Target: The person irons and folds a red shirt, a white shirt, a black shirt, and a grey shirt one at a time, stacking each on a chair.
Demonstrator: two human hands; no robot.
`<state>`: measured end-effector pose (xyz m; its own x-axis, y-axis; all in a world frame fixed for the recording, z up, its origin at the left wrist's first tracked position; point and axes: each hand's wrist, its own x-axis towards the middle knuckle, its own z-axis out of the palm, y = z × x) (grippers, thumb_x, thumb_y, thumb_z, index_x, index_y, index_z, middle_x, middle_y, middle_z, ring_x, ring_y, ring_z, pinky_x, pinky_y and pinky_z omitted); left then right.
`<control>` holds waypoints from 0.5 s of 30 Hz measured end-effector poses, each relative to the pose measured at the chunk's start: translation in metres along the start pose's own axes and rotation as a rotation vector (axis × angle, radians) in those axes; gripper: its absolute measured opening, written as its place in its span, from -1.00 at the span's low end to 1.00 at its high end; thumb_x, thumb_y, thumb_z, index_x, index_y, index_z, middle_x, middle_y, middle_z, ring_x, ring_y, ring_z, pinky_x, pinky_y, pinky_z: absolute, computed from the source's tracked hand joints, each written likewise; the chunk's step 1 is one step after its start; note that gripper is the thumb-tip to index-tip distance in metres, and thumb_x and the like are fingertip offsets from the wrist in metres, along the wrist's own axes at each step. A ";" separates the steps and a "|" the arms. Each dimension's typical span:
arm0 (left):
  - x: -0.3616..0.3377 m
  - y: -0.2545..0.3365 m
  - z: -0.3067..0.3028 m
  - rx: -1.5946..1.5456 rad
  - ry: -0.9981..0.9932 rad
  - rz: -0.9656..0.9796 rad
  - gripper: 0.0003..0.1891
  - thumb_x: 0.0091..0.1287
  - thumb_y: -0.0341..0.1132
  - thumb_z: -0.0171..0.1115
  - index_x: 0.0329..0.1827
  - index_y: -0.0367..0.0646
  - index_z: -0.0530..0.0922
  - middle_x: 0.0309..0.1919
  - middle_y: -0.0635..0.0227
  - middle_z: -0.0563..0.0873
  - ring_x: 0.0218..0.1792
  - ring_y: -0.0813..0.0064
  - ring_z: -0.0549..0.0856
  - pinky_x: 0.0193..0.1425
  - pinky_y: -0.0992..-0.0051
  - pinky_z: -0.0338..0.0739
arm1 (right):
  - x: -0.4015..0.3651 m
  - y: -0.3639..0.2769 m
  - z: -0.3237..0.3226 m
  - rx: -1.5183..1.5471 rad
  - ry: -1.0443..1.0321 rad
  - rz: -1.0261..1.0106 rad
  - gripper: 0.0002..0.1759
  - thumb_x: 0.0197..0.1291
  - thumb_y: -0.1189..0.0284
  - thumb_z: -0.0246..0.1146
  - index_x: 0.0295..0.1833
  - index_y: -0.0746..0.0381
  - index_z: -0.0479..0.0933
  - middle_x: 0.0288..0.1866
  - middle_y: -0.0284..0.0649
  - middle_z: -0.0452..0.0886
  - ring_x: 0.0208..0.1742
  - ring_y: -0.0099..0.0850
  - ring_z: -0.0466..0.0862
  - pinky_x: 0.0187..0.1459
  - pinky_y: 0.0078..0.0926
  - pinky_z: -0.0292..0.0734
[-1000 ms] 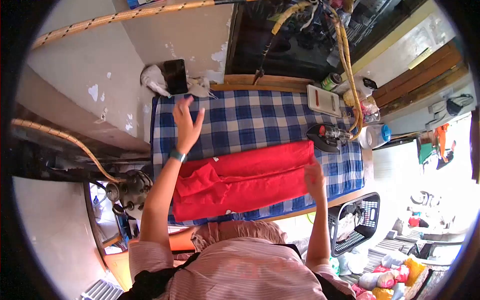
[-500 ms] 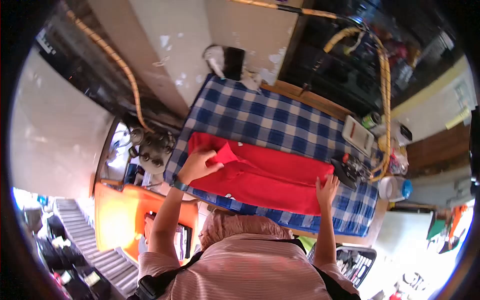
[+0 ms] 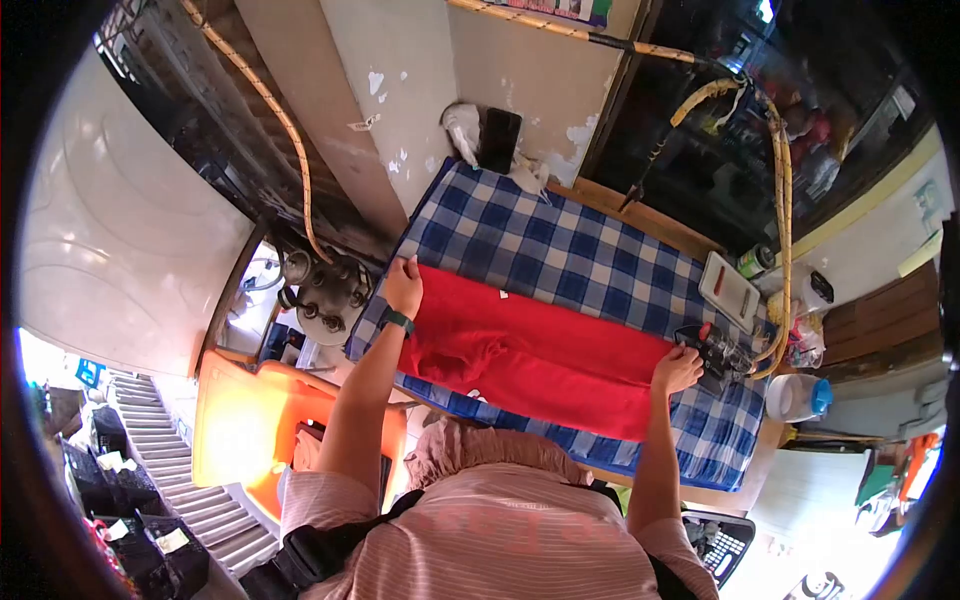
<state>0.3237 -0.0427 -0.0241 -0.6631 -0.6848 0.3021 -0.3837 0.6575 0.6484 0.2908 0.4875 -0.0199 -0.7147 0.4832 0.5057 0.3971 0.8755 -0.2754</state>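
A long red garment, which looks folded, lies across the blue and white checked cloth on the table. It has a small white tag near its upper edge and rumples towards the left end. My left hand is at the upper left corner, fingers closed on the fabric edge. At the upper right corner my right hand pinches the garment. Just beyond the right hand rests a dark iron, close to the fingers.
A pale tray and a jar with a blue lid sit at the right. A dark metal vessel with knobs stands left of the table, near an orange chair. Wrapped hoses hang at the right and left.
My left hand has moved up to the upper left corner, and the raised flap it held now lies down. My right hand has shifted from lying on the garment to pinching its corner.
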 end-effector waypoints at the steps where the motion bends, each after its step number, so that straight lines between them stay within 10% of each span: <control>1: -0.001 -0.001 0.006 0.057 0.171 0.154 -0.70 0.43 -0.08 0.10 -0.29 -0.16 0.47 -0.35 0.17 0.63 -0.34 -0.01 0.65 -0.29 0.09 0.50 | 0.001 0.000 0.001 -0.113 0.032 0.003 -0.69 0.31 0.13 0.16 -0.24 0.17 0.49 -0.22 -0.11 0.51 -0.16 -0.06 0.51 -0.16 -0.10 0.39; 6: 0.000 -0.020 0.014 0.372 0.010 0.263 -0.77 0.41 -0.10 0.13 -0.19 -0.08 0.44 -0.34 0.22 0.59 -0.31 0.07 0.65 -0.29 0.14 0.51 | -0.004 -0.018 -0.010 -0.238 0.114 0.011 -0.70 0.26 0.14 0.23 -0.26 0.16 0.47 -0.22 -0.16 0.52 -0.12 -0.13 0.51 -0.13 -0.12 0.39; 8: 0.011 -0.002 -0.003 0.143 0.057 0.502 -0.76 0.41 -0.11 0.15 -0.16 -0.10 0.43 -0.31 0.20 0.57 -0.25 0.10 0.62 -0.20 0.18 0.50 | -0.015 -0.057 -0.027 0.008 0.264 -0.328 -0.73 0.21 0.19 0.30 -0.25 0.17 0.48 -0.25 -0.17 0.54 -0.18 -0.16 0.51 -0.16 -0.14 0.38; 10: 0.002 0.026 -0.039 0.134 -0.066 0.582 -0.68 0.33 -0.08 0.25 -0.15 -0.13 0.43 -0.26 0.17 0.55 -0.19 0.11 0.59 -0.12 0.22 0.48 | -0.053 -0.107 -0.056 0.418 -0.176 -0.698 -0.74 0.16 0.23 0.34 -0.23 0.17 0.50 -0.28 -0.18 0.57 -0.23 -0.15 0.52 -0.14 -0.10 0.39; 12: -0.023 0.041 -0.076 -0.146 -0.775 0.383 -0.59 0.21 -0.05 0.36 -0.16 -0.17 0.42 -0.23 0.14 0.53 -0.13 0.07 0.56 -0.08 0.24 0.46 | -0.112 -0.151 -0.068 0.705 -0.428 -0.987 -0.60 0.04 0.16 0.44 -0.10 0.15 0.56 -0.25 -0.16 0.57 -0.10 -0.12 0.58 0.10 -0.07 0.44; 15: -0.064 0.035 -0.114 -0.226 -0.775 0.575 -0.53 0.10 -0.04 0.44 -0.19 -0.16 0.41 -0.24 0.16 0.52 -0.12 0.08 0.56 -0.10 0.24 0.46 | -0.155 -0.200 -0.097 0.735 -0.706 -1.155 -0.45 0.02 0.15 0.41 0.15 0.06 0.55 -0.02 -0.16 0.50 0.02 -0.17 0.54 0.06 -0.07 0.48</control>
<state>0.4263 -0.0118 0.0591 -0.9779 0.1682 0.1243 0.2071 0.6947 0.6889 0.3778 0.2376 0.0360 -0.6254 -0.7199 0.3011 -0.7577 0.4681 -0.4547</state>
